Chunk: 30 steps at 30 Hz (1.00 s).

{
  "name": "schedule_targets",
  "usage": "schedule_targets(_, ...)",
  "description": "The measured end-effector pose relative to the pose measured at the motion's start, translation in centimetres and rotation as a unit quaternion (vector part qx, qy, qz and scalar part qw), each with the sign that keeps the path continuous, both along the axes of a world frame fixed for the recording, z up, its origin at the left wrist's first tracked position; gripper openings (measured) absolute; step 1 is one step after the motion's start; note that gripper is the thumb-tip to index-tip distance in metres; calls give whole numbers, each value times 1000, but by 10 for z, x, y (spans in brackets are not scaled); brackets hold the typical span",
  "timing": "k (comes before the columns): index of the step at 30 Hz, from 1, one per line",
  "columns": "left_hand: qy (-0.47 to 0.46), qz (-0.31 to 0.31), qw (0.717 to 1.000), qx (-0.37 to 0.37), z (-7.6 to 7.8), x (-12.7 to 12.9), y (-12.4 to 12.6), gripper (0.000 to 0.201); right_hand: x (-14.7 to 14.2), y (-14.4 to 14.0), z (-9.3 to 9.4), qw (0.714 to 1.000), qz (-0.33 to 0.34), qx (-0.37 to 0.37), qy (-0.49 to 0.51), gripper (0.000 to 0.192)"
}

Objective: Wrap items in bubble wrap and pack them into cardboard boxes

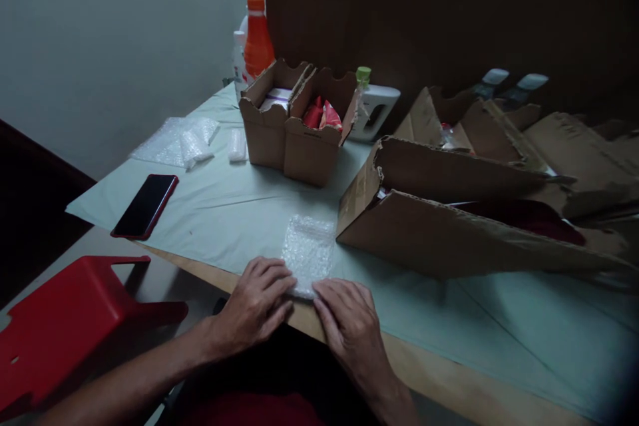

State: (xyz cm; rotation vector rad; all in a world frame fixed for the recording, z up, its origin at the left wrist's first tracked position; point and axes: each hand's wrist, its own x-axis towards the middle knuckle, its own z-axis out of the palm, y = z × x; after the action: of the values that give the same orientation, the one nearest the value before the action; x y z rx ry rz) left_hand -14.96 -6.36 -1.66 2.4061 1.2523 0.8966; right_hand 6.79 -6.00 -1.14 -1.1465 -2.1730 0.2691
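Observation:
A small sheet of bubble wrap [308, 249] lies flat on the pale green table cover [234, 213] near the table's front edge. My left hand [257, 303] rests palm down at its near left corner, fingertips touching the wrap. My right hand [349, 323] lies palm down at the near right corner, fingers pressing the wrap's lower edge. Neither hand grips anything; the fingers are stretched out and close together.
A long open cardboard box [449, 219] lies right of the wrap. Two small open boxes [294, 123] stand behind, with an orange bottle [257, 40] and a white jug [374, 110]. A phone [146, 205] and more bubble wrap [177, 140] lie left. A red stool [70, 326] stands lower left.

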Motion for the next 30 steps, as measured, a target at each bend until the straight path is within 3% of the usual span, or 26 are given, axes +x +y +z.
schedule_targets(4,-34,2,998,-58,5,1,-2,30,3,-4,2,999,4,-46,11,21)
schedule_targets(8,40,53,996,-51,4,8,10,27,3,-11,3,998,-56,19,-31,22)
schedule_targets(11,70,92,993,-28,-1,11,18,29,-2,-11,2,996,-39,26,-71,24)
schedule_targets(14,13,125,991,-34,-5,8,16,30,-5,-3,-1,997,-26,17,-69,23)
schedule_targets(17,-122,151,972,-129,-2,0,2,26,-3,7,-6,999,-46,6,-18,20)
schedule_targets(19,-231,167,922,-261,4,-4,-9,25,-1,11,-7,997,-72,-20,15,21)
schedule_targets(22,-393,167,780,-457,16,-3,-20,41,-2,9,-3,988,-99,-97,75,23)
schedule_targets(24,-473,131,693,-529,24,4,-20,52,-4,2,2,973,-101,-169,122,23)
schedule_targets(25,-499,108,665,-545,26,8,-19,52,-6,-2,4,964,-95,-203,141,23)
schedule_targets(27,-539,68,636,-549,28,19,-14,43,-8,-8,6,955,-75,-239,161,23)
schedule_targets(30,-581,50,613,-533,23,35,-11,33,-3,-15,4,964,-96,-189,161,19)
